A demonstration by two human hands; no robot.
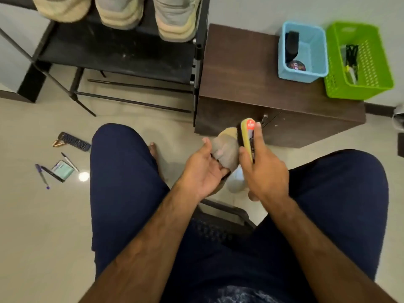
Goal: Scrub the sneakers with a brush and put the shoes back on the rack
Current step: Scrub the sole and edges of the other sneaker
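Observation:
A grey and tan sneaker [226, 148] hangs between my knees, toe pointing away. My left hand [202, 171] holds it from the left, fingers tucked under and into its opening. My right hand [263, 169] grips a yellow-backed brush [247, 138] with a red label, and its dark bristles press against the sneaker's right side. Three more sneakers [172, 17] stand on the black shoe rack [122, 55] at the top of the view.
A brown cabinet [251, 84] stands right of the rack, carrying a blue basket [302, 51] and a green basket [358, 60]. On the tiled floor at left lie a remote [73, 142], pens and a small packet [62, 170]. I sit on a chair.

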